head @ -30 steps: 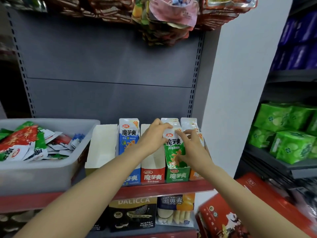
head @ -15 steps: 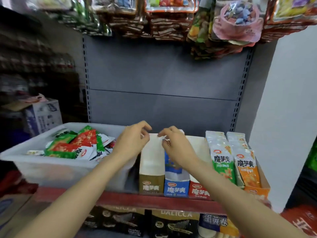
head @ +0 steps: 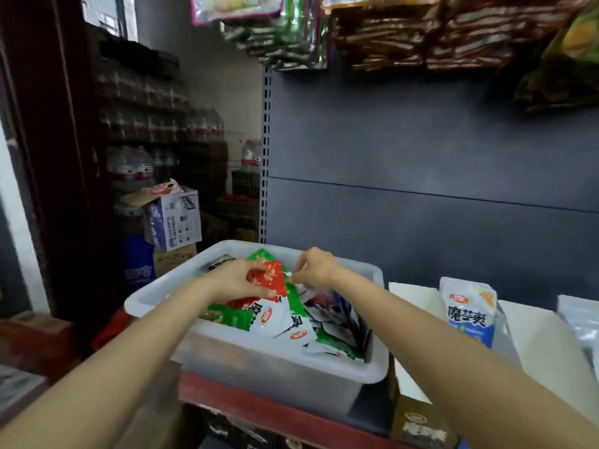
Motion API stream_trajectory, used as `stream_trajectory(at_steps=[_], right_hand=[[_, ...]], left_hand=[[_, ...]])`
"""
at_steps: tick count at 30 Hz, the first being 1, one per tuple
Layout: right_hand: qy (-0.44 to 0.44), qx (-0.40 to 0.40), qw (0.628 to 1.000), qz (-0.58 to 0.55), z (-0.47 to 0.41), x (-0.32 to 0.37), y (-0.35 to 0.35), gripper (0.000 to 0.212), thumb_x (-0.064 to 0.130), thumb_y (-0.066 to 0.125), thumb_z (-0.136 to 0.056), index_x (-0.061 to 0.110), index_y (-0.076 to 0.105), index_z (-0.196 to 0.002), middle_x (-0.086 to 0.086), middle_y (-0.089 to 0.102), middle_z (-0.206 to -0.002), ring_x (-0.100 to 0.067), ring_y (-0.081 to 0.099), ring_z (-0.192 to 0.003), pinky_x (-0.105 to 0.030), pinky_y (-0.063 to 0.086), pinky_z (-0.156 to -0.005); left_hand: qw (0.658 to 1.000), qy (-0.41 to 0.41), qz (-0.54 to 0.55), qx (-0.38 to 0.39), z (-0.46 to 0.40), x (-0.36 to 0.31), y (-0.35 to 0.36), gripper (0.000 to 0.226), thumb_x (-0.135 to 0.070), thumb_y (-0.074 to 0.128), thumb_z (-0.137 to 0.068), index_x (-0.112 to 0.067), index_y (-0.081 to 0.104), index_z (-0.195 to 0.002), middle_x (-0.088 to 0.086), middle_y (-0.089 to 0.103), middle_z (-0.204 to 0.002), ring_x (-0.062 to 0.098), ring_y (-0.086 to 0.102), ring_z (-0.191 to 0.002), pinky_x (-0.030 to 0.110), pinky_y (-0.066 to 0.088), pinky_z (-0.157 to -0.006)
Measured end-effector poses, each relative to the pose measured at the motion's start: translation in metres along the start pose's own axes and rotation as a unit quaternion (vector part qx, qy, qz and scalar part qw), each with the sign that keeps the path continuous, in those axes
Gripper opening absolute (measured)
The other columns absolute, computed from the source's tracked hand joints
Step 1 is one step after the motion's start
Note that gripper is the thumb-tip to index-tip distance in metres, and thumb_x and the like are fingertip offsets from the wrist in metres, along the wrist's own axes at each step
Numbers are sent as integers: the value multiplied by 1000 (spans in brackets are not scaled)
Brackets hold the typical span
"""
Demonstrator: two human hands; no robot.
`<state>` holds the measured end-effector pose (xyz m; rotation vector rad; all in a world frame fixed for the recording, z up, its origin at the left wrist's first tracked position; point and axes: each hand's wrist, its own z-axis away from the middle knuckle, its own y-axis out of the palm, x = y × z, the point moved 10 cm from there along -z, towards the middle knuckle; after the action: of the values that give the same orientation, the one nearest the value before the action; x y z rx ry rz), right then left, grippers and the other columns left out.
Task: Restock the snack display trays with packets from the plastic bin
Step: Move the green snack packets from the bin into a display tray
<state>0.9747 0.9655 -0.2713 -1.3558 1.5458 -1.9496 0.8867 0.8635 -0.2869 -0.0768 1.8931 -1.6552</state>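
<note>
A translucent white plastic bin [head: 152,291] sits on the red shelf and holds several red, green and white snack packets. Over its far half, my left hand [head: 231,281] grips a red packet [head: 270,280] lying on top of the pile. My right hand [head: 316,267] hovers just right of it, fingertips pinched at the edge of a white packet [head: 303,290]. Right of the bin stand cardboard display trays [head: 411,303]; one holds blue-and-white packets [head: 470,315] upright.
The red shelf edge [head: 259,406] runs below the bin. Bags of snacks [head: 421,34] hang overhead from the grey back panel. To the left, a blue-and-white carton [head: 175,218] sits on stacked boxes, with bottled drinks behind.
The view has swung left from the display trays to the bin. Both hands left the trays and reached into the bin; the left now holds a red packet.
</note>
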Motion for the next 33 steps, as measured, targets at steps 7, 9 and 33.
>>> stream_trajectory(at_steps=[7,9,33], right_hand=[[64,57,992,-92,-6,-7,18,17,4,70,-83,2,55,-89,-10,57,-72,-16,56,-56,-19,49,-42],[75,69,989,-107,-4,-7,23,18,3,69,-83,2,55,-94,-9,53,-74,-15,55,-56,-16,47,-38],[83,-156,925,-337,47,-47,-63,19,6,63,-88,17,52,-78,-9,59,-81,-16,55,-60,-23,43,-47]], left_hand=[[1000,4,29,3,-6,10,11,70,-53,67,-78,-30,42,-139,-1,43,-145,20,45,-127,28,35,-103],[999,1,36,3,-8,12,13,71,-55,68,-76,-31,44,-138,-2,44,-143,19,46,-125,31,37,-105],[929,289,-9,-232,47,-104,-23,57,-18,71,-81,-30,51,-133,-7,40,-145,12,34,-131,31,29,-108]])
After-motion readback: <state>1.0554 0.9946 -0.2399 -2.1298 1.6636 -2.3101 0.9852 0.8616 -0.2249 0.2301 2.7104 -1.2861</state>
